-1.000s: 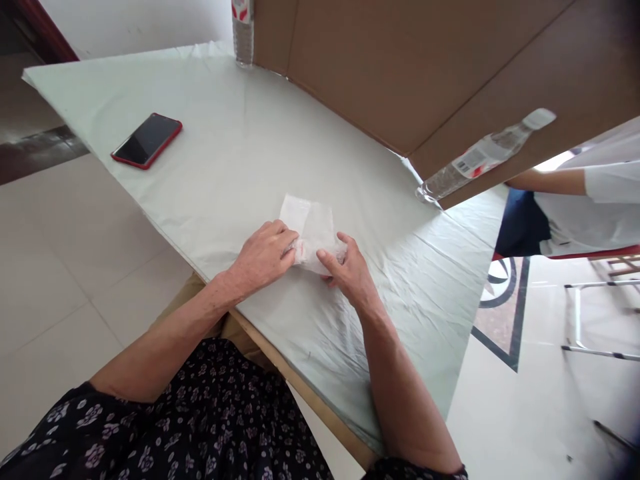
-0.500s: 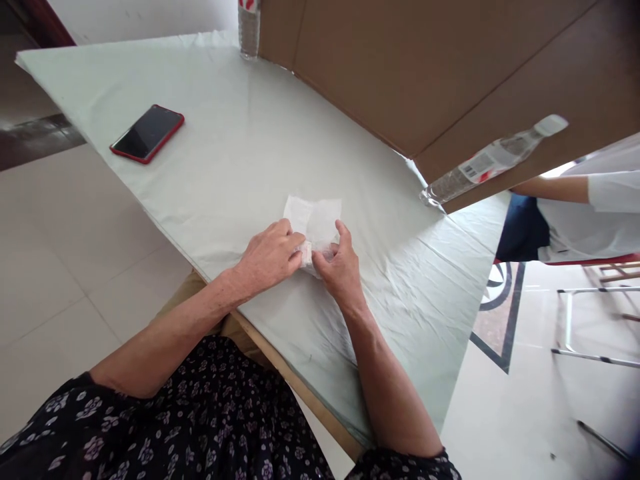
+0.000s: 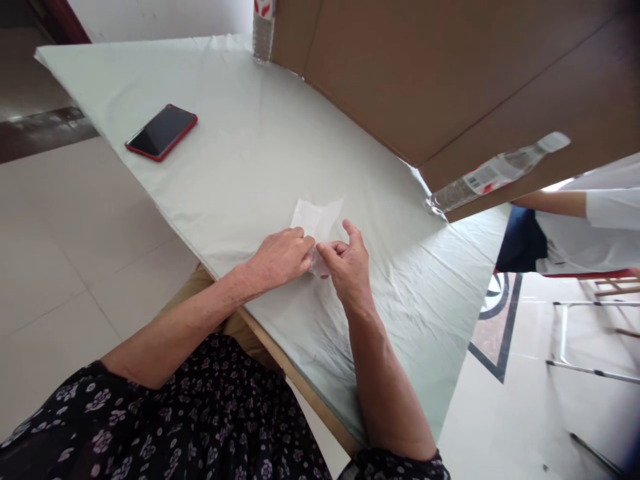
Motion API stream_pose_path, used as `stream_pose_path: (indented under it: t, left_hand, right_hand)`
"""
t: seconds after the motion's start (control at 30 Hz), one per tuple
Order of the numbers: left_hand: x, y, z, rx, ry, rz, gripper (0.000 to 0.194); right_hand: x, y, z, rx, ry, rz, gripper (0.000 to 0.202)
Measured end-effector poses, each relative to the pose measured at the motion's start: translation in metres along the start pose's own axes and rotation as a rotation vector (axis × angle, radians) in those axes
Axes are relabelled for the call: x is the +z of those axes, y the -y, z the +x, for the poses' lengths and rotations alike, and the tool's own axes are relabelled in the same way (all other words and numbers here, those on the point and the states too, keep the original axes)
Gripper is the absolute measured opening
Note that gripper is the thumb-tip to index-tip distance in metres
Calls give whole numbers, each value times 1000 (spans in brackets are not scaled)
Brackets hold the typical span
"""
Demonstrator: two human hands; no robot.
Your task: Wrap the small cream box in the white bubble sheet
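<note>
A thin white translucent sheet or bag [image 3: 316, 219] stands up from between my hands above the cloth-covered table. My left hand [image 3: 286, 255] is closed on its left lower part, fingers curled over it. Opposite, my right hand [image 3: 349, 263] pinches its lower edge between thumb and fingers, with one finger raised. The fingertips of both hands nearly touch. What lies inside the crumpled lower part is mostly hidden by my fingers.
A phone in a red case [image 3: 161, 132] lies at the table's left. A brown cardboard panel [image 3: 400, 73] stands across the far side, with clear bottles [image 3: 495, 172] against it. The pale green cloth [image 3: 235, 160] covers the table. At the right sits a person in white [image 3: 595, 233].
My fingers have closed in over the small pale bundle, which showed between them before. The sheet's upper part has folded narrower. The whole view has shifted slightly.
</note>
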State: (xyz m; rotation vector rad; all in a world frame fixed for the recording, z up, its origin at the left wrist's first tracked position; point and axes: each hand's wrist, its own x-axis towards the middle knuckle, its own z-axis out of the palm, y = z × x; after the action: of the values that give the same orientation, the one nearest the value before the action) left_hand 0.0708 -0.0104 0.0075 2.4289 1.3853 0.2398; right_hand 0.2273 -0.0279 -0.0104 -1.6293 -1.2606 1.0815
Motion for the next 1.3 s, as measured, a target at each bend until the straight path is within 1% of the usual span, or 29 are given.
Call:
stream_pose_path:
  t: [0.13, 0.2, 0.23, 0.33, 0.4, 0.47, 0.53, 0.6, 0.67, 0.77, 0.83, 0.9, 1.0, 1.07, 1.1, 1.13, 1.2, 1.3]
  left_hand:
    - [3, 3, 1, 12, -7, -71, 23]
    - [7, 5, 1, 10, -30, -140, 22]
    - [9, 7, 0, 5, -52, -183, 26]
    - [14, 14, -2, 3, -131, -348, 55]
    - [16, 17, -4, 1, -162, -486, 69]
    - [17, 17, -6, -32, -180, -627, 71]
    - [18, 13, -6, -108, -227, -705, 64]
    - [22, 7, -5, -191, -283, -683, 52]
    - [27, 2, -4, -239, -319, -600, 44]
    - [33, -2, -2, -229, -341, -478, 43]
    - [35, -4, -1, -209, -354, -415, 44]
    - [34, -5, -1, -205, -344, -372, 45]
    - [30, -7, -1, -208, -293, -323, 49]
    - [28, -8, -2, -200, -265, -291, 50]
    - [26, -9, -3, -195, -256, -274, 49]
    - [25, -10, -3, -192, -246, -255, 48]
    - [21, -11, -4, -196, -221, -211, 43]
    - [16, -13, -3, -209, -161, -141, 36]
  right_hand:
    - [3, 7, -6, -5, 20, -3, 98]
    - [2, 8, -9, -26, 53, -33, 91]
    - [1, 8, -10, -46, 73, -56, 85]
    - [-4, 5, -12, -136, 144, -162, 68]
    - [-5, 4, -11, -209, 178, -264, 63]
    - [-6, 5, -11, -286, 196, -371, 61]
    - [-6, 8, -10, -351, 210, -455, 61]
    - [-8, 12, -8, -380, 239, -500, 61]
    - [-11, 17, -5, -362, 292, -498, 63]
    - [-17, 22, -1, -285, 371, -429, 64]
    - [-19, 21, 3, -246, 396, -359, 64]
    - [-20, 17, 8, -237, 361, -266, 62]
    - [-19, 6, 16, -275, 183, -153, 60]
    - [-17, -1, 22, -321, 76, -167, 59]
    - [-16, -4, 25, -340, 55, -194, 58]
    - [-15, -7, 28, -355, 52, -223, 57]
    - [-11, -10, 33, -366, 86, -255, 57]
    - [-6, -13, 38, -360, 152, -227, 55]
